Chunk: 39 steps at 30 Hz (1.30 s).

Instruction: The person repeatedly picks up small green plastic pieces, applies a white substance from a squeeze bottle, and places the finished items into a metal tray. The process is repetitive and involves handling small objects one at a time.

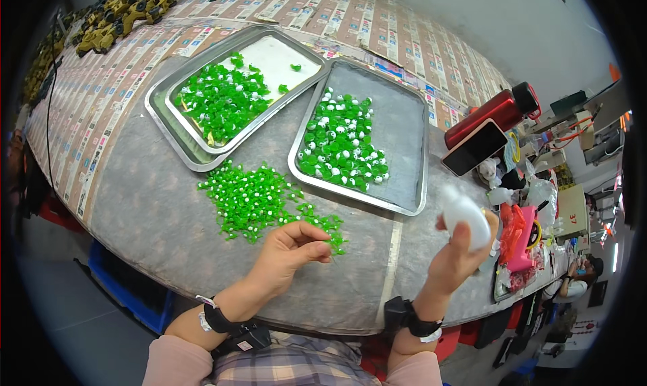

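My left hand [288, 252] is closed in a pinch at the near right end of a loose pile of small green plastic pieces with white dots [249, 200]. Whatever is between its thumb and forefinger is too small to make out. To the right, my right hand [459, 254] grips a white bottle [466, 217], raised above the table and smeared by motion. Beyond the pile, a metal tray [401, 130] holds green pieces with white eyeball-like balls [344, 143]. At its left, a second tray [273, 57], resting on another tray [156, 116], carries more green pieces [222, 96].
A red flask [482, 118] and a phone [475, 147] stand at the right. Past them lie a pink holder [524, 241], plastic bags and other clutter. Toy-like yellow-brown vehicles [125, 18] are heaped far left. Another person [576, 285] sits at the far right.
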{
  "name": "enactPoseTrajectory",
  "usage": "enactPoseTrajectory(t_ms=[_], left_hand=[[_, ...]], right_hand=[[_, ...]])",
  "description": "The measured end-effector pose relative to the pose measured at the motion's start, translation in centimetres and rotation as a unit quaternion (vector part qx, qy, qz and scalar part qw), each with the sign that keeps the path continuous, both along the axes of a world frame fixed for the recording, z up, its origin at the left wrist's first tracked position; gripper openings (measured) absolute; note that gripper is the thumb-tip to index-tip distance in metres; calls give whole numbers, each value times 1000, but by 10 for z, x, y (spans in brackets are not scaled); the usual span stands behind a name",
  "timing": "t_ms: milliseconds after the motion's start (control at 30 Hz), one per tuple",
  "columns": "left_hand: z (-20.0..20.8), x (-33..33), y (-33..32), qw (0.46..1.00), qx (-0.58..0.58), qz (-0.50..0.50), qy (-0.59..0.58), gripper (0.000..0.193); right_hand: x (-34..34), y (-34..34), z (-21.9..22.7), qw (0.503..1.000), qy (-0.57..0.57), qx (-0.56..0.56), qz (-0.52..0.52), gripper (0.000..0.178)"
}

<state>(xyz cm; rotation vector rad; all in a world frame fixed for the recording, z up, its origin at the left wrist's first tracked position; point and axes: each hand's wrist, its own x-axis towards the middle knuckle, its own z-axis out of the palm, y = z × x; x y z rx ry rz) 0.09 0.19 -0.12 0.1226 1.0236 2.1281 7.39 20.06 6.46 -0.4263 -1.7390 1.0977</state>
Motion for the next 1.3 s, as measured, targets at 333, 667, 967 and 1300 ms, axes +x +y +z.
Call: enactPoseTrajectory(t_ms=[333, 667, 967, 1300], left_hand=[[2, 0, 2, 1000, -8, -2, -19, 10], [0, 1, 0, 1000, -20, -9, -16, 9], [1, -1, 1, 1000, -16, -5, -12, 7], [4, 1, -1, 999, -9, -46, -9, 10]], right_hand=[[44, 105, -76, 972, -183, -135, 54, 35], [-5, 44, -6, 926, -192, 325, -13, 18], [-73, 54, -59, 798, -356, 468, 130, 6], [-65, 47, -55, 824, -364, 413, 134, 8]])
